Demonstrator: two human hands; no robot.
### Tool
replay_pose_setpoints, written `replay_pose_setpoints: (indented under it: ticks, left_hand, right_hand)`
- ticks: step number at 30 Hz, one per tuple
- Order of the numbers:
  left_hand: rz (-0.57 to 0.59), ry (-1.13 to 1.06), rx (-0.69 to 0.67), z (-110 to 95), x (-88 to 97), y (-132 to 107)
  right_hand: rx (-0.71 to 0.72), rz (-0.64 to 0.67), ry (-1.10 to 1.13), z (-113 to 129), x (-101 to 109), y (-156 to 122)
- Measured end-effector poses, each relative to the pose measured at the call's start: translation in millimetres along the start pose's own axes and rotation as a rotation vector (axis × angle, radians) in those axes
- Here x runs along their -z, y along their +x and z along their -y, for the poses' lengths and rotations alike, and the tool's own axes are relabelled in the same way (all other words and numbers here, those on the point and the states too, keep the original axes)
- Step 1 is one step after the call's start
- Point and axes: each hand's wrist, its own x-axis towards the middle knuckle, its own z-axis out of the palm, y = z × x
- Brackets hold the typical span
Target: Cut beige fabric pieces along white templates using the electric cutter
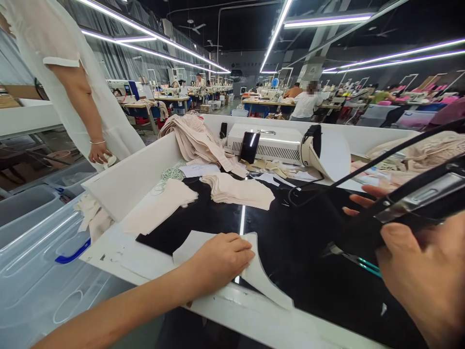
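Observation:
My left hand (221, 259) lies palm down on a cream cut piece with a curved edge (267, 274), its fingers flat and close together. The piece rests on the black board (301, 257) near the table's front edge. At the right, my right hand (417, 261) is wrapped round a black corded tool with a metal plate (421, 198), which is raised above the board and partly cut off by the frame. Below it lie teal-handled snips (363, 264), slightly blurred. Beyond my left hand sit a stack of cream fabric pieces (236, 190) and another cream pile (162, 203).
A white vented machine (267, 143) and a phone (249, 147) stand at the back, near heaped cream fabric (199, 138) and scraps. A black cable (366, 172) crosses the right side. Low white walls (131, 179) edge the table. A person (80, 82) stands left, beside clear bins (36, 271).

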Motion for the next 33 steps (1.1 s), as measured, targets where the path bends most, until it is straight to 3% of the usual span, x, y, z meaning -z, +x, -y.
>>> replay_pose_setpoints:
  ticks: [4, 15, 20, 33]
  left_hand:
    - [-0.016, -0.008, -0.016, -3, 3.2, 5]
    - [-0.012, 0.076, -0.095, -8, -8.6, 27]
    - [-0.032, 0.103, -0.113, -8, -13.1, 21]
    - [-0.142, 0.109, -0.110, -10, -14.3, 17]
  right_hand:
    - [0.045, -0.105, 0.121, 22, -47, 9]
    - [-0.020, 0.024, 0.382, 4, -124, -1]
    - [-0.016, 0.058, 0.441, 1, -136, -1]
    - [-0.004, 0.049, 0.567, 9, -136, -8]
